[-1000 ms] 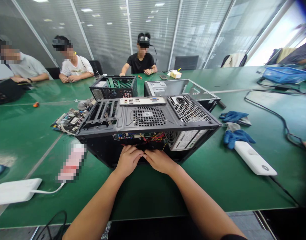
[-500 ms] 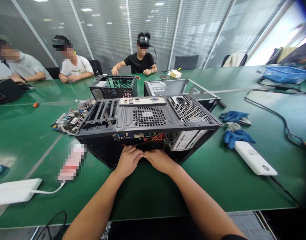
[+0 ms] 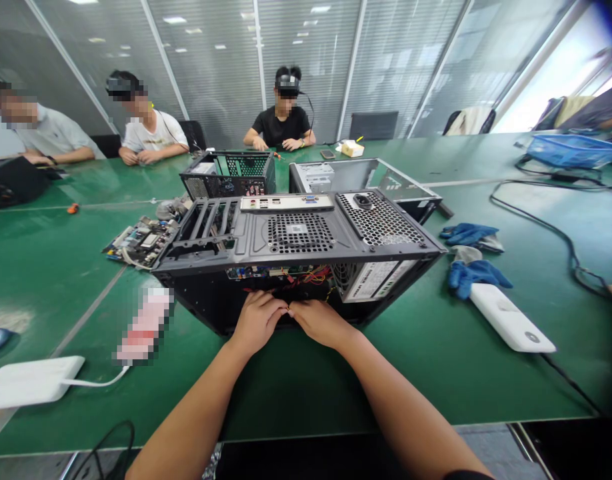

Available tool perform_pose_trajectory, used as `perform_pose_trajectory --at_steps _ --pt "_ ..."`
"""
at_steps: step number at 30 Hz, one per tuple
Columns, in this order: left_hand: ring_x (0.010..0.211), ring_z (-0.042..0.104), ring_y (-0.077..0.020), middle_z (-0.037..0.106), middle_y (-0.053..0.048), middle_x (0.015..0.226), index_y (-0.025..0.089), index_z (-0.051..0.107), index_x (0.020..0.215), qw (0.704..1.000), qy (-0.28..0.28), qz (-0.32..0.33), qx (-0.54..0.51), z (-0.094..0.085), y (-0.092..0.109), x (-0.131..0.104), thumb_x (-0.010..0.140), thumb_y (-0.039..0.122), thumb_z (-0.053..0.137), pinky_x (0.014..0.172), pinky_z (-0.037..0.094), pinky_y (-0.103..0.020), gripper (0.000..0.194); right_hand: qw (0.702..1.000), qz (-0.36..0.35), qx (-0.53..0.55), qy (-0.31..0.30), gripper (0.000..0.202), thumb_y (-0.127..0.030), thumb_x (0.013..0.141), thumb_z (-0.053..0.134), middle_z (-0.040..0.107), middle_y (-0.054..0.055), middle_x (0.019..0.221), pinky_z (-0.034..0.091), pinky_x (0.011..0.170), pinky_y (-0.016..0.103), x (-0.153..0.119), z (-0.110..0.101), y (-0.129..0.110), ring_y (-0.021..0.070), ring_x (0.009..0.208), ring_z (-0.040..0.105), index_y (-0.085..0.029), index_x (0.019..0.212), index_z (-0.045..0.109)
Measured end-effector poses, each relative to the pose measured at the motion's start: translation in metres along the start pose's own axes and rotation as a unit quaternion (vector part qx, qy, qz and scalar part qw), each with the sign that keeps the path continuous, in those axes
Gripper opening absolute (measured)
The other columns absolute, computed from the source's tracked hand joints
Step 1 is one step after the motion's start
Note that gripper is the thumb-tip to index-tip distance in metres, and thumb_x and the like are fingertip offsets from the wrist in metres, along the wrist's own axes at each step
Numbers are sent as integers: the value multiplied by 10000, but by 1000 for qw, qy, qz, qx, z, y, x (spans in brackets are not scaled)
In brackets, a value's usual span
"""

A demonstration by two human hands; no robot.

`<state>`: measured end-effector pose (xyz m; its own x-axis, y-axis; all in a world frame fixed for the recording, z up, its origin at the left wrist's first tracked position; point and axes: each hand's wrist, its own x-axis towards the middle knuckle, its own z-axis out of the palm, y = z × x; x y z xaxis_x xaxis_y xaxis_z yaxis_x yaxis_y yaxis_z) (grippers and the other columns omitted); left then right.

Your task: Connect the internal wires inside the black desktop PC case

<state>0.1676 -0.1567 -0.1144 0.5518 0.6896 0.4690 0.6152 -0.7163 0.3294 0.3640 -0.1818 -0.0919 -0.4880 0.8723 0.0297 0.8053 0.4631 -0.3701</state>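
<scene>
A black computer case (image 3: 251,233) stands before me on the green table, its rear panel facing up and its near side open. Inside show a circuit board (image 3: 253,272), red and yellow wires (image 3: 313,275) and a labelled power supply (image 3: 379,280). My left hand (image 3: 259,321) and my right hand (image 3: 319,320) meet at the lower edge of the opening. Their thumbs and fingertips are drawn together there, closed. What they pinch, if anything, is too small and hidden to name.
Behind the case are two more open cases (image 3: 229,179) (image 3: 363,177). A loose motherboard (image 3: 146,240) lies at left, near a phone (image 3: 143,327) cabled to a white power bank (image 3: 33,383). Blue gloves (image 3: 479,275) and another power bank (image 3: 511,317) lie right. Several people sit across the table.
My hands and the case hold almost the same place. Across the table, the person in black has drawn an outstretched arm inward.
</scene>
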Motion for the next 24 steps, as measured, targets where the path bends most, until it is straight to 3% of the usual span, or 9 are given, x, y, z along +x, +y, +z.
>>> perform_pose_trajectory --at_steps 9,24 --pt "820 595 -192 667 -17 812 234 695 905 999 -26 -13 -17 0 -1 1 958 269 552 804 429 -350 157 999 0 -34 -15 277 -248 1023 395 727 71 941 377 664 257 1 1 0 183 828 674 -198 1029 668" --pt "899 569 -215 674 -47 925 234 683 983 1000 -14 4 2 -1 0 -1 957 269 552 833 434 -380 138 1000 1 9 -1 256 -236 1016 413 712 47 879 315 629 254 0 3 3 154 779 651 -193 957 658"
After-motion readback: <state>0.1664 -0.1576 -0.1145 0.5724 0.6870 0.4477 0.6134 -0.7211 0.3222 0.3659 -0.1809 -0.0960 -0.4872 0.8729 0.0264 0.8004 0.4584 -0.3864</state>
